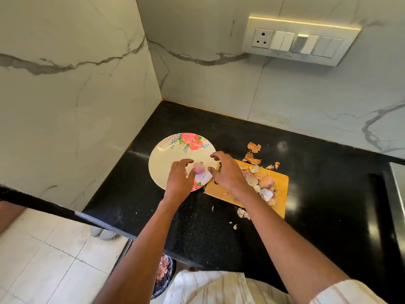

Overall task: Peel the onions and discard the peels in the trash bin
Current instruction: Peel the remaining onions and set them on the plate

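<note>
Head view: both bare forearms reach forward over the black counter (219,132). The left hand (180,179) is palm-down above the floral plate (168,159), fingers curled loosely, not gripping; its fingertips lie just beside the peeled onion (199,167) resting on the plate's near right part. The right hand (228,172) hovers over the plate's edge and the wooden cutting board (278,183), fingers spread, holding nothing. Onion peels (259,183) lie heaped on the board, more scattered on the counter beyond. A dark trash bin (163,275) shows below the counter edge
</note>
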Demonstrator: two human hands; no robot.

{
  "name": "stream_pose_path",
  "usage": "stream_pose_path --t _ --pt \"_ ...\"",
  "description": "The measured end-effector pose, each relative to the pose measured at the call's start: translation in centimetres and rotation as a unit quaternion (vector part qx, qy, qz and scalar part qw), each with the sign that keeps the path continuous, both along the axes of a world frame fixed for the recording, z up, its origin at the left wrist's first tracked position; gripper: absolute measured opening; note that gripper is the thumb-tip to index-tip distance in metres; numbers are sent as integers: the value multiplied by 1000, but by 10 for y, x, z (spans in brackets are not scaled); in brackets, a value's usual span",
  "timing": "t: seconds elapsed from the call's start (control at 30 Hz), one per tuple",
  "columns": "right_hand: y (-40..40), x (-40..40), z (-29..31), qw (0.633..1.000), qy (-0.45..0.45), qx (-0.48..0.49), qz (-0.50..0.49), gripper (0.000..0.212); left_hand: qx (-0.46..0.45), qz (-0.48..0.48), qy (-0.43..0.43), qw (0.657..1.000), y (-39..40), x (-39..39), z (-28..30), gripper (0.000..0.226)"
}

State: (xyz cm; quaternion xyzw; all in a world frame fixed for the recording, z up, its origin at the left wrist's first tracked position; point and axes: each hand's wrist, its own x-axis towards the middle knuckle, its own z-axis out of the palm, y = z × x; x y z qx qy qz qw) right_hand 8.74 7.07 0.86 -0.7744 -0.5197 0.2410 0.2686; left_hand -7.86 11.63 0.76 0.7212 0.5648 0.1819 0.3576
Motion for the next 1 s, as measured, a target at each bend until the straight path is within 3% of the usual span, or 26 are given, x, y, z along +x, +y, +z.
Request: stream_pose_path --t 0.17,0.3,0.47,0.63,0.83,0.9,1.0 --pt "-45 35 -5 988 73 56 -125 34 -22 -35 -43 998 -18 43 3 28" --pt "-90 66 -18 982 37 46 -179 33 -65 -59 -86 992 -41 74 -2 25" --pt "-116 87 -26 985 -12 18 -172 40 -84 -92 -93 988 -58 103 -3 26" --pt "-123 100 -33 986 0 -9 -168 51 -100 -128 -106 981 -63 132 4 26" --pt "-129 103 -44 980 2 0 -200 37 -122 -107 -132 978 -64 135 1 24" --pt "-130 100 -45 975 40 0 -220 36 -136 -95 -139 976 -63 131 -3 20" --pt "-126 94 -30 949 166 60 -262 33 -155 -76 -155 973 -62 127 -5 15"
